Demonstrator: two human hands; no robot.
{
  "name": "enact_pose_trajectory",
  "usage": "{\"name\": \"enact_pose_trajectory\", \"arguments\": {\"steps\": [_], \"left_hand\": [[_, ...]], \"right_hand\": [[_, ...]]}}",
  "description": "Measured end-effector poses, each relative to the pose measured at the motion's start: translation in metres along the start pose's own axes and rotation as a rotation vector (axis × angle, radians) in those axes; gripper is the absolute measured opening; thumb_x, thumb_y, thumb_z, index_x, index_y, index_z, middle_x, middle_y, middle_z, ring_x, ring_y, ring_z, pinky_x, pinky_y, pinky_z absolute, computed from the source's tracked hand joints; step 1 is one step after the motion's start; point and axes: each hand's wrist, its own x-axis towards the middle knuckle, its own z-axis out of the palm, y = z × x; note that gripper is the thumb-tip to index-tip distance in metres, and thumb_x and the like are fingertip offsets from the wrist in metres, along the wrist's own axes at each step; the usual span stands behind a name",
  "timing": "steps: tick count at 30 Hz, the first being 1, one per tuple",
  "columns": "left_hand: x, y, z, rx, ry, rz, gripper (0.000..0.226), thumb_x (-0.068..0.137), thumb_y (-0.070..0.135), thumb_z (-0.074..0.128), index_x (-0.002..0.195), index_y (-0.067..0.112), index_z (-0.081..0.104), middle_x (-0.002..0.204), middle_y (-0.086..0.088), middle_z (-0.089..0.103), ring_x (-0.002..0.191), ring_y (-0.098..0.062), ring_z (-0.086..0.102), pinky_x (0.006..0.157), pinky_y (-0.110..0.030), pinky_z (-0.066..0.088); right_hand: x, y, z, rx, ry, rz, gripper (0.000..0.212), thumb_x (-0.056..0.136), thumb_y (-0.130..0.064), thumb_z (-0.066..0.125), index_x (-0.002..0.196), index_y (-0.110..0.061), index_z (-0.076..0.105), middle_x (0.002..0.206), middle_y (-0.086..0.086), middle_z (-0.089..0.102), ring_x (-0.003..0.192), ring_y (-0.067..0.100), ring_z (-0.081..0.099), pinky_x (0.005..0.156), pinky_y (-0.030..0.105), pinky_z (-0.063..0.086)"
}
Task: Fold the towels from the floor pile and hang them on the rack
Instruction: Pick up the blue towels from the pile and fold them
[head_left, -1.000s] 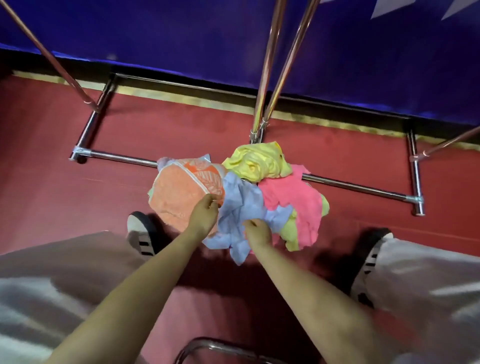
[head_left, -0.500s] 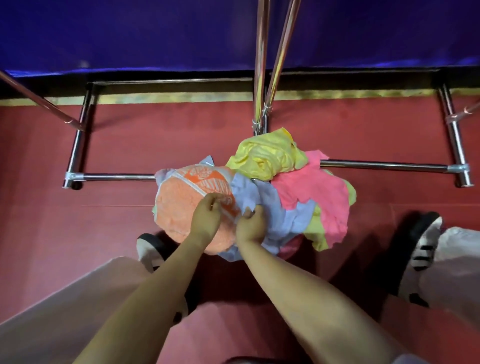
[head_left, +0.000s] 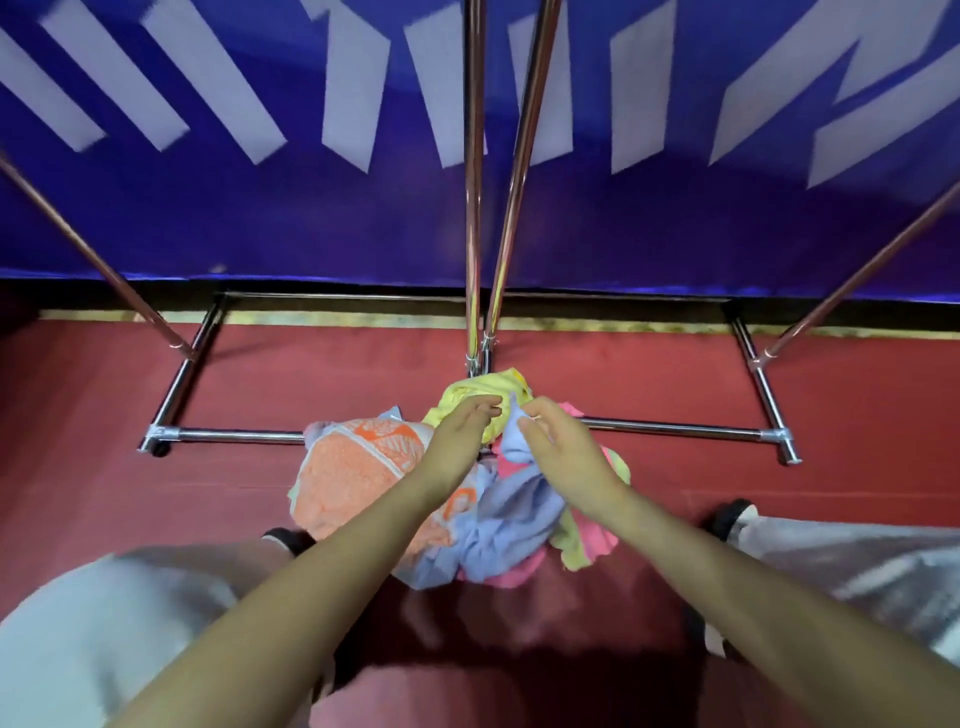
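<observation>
Head view: right hand (head_left: 558, 447) pinches blue towel (head_left: 511, 519) corner, left hand (head_left: 460, 441) loose, empty. Advice: find second corner, lift clear of pile (head_left: 358, 467) before folding.

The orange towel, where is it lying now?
In the head view, the orange towel lies on the left of the floor pile, against the light blue towel, just before the rack's base bar.

The red floor (head_left: 130, 493) holds a pile of towels (head_left: 363, 467) in the middle, with the rack's shiny bars (head_left: 675, 429) at three o'clock.
</observation>
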Motion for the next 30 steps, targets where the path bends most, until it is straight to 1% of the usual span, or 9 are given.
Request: {"name": "enact_pose_trajectory", "arguments": {"steps": [4, 8, 10, 16, 20, 22, 24, 27, 30], "left_hand": [[-0.047, 0.030, 0.018, -0.139, -0.113, -0.038, 0.028, 0.100, 0.029, 0.036, 0.099, 0.019, 0.062, 0.098, 0.001, 0.066, 0.095, -0.018, 0.059, 0.092, -0.036, 0.044], [-0.079, 0.026, 0.039, -0.271, -0.134, -0.128, 0.036, 0.105, 0.031, 0.031, 0.096, 0.019, 0.063, 0.092, -0.003, 0.070, 0.086, -0.017, 0.064, 0.090, -0.036, 0.049], [-0.093, 0.024, 0.047, -0.270, -0.126, -0.108, 0.029, 0.101, 0.028, 0.041, 0.098, 0.014, 0.066, 0.094, -0.003, 0.071, 0.089, -0.018, 0.065, 0.088, -0.036, 0.051], [-0.127, 0.001, 0.054, -0.265, 0.000, -0.030, 0.016, 0.094, 0.020, 0.058, 0.095, 0.009, 0.071, 0.104, -0.013, 0.071, 0.100, -0.027, 0.064, 0.095, -0.042, 0.047], [-0.141, 0.000, 0.044, -0.392, 0.133, -0.023, 0.020, 0.097, 0.022, 0.056, 0.104, 0.010, 0.071, 0.111, -0.019, 0.070, 0.103, -0.027, 0.065, 0.101, -0.048, 0.045], [-0.146, 0.000, 0.037, -0.434, 0.193, -0.011, 0.024, 0.098, 0.021, 0.055, 0.111, 0.008, 0.069, 0.111, -0.014, 0.071, 0.108, -0.026, 0.065, 0.101, -0.043, 0.047], [-0.152, -0.002, 0.034, -0.469, 0.236, 0.014, 0.021, 0.098, 0.018, 0.052, 0.107, 0.009, 0.069, 0.099, -0.003, 0.075, 0.103, -0.020, 0.067, 0.090, -0.029, 0.053], [-0.158, 0.001, 0.032, -0.586, 0.264, -0.034, 0.017, 0.100, 0.018, 0.049, 0.098, 0.012, 0.065, 0.080, -0.001, 0.072, 0.070, -0.006, 0.069, 0.061, -0.018, 0.053], [-0.154, 0.001, 0.023, -0.635, 0.342, -0.020, 0.016, 0.099, 0.021, 0.051, 0.098, 0.012, 0.065, 0.090, -0.005, 0.067, 0.078, -0.009, 0.067, 0.066, -0.019, 0.053]], "right_hand": [[-0.031, -0.032, -0.041, -0.080, -0.100, -0.132, 0.007, 0.090, -0.029, 0.046, 0.094, -0.031, 0.051, 0.071, -0.005, 0.050, 0.066, 0.008, 0.041, 0.066, 0.028, 0.036], [-0.064, -0.042, -0.063, -0.103, -0.104, -0.158, 0.010, 0.086, -0.032, 0.044, 0.091, -0.026, 0.051, 0.068, -0.008, 0.049, 0.066, 0.007, 0.040, 0.066, 0.027, 0.035], [-0.078, -0.036, -0.067, -0.078, -0.087, -0.128, 0.009, 0.089, -0.028, 0.047, 0.086, -0.023, 0.053, 0.070, -0.004, 0.051, 0.064, 0.005, 0.040, 0.065, 0.026, 0.034], [-0.113, -0.008, -0.047, 0.023, 0.005, 0.088, 0.022, 0.096, -0.010, 0.049, 0.077, -0.019, 0.052, 0.068, -0.010, 0.049, 0.064, -0.001, 0.045, 0.062, 0.013, 0.034], [-0.111, -0.021, -0.017, 0.040, -0.037, 0.108, 0.035, 0.097, -0.007, 0.046, 0.067, -0.025, 0.043, 0.066, -0.009, 0.046, 0.063, 0.001, 0.042, 0.065, 0.025, 0.034], [-0.108, -0.027, -0.009, 0.098, -0.028, 0.098, 0.035, 0.096, -0.007, 0.047, 0.068, -0.027, 0.046, 0.069, -0.010, 0.049, 0.065, 0.000, 0.044, 0.064, 0.020, 0.036], [-0.108, -0.033, -0.004, 0.129, -0.044, 0.083, 0.035, 0.097, -0.006, 0.046, 0.068, -0.026, 0.046, 0.067, -0.010, 0.047, 0.065, 0.003, 0.043, 0.062, 0.016, 0.035], [-0.114, -0.036, 0.003, 0.110, -0.104, 0.049, 0.029, 0.097, -0.013, 0.050, 0.070, -0.025, 0.047, 0.068, -0.008, 0.050, 0.071, 0.009, 0.047, 0.063, 0.020, 0.034], [-0.124, -0.037, 0.004, 0.097, -0.119, 0.000, 0.024, 0.095, -0.021, 0.056, 0.073, -0.029, 0.048, 0.067, -0.011, 0.049, 0.064, -0.001, 0.043, 0.065, 0.021, 0.035]]}}
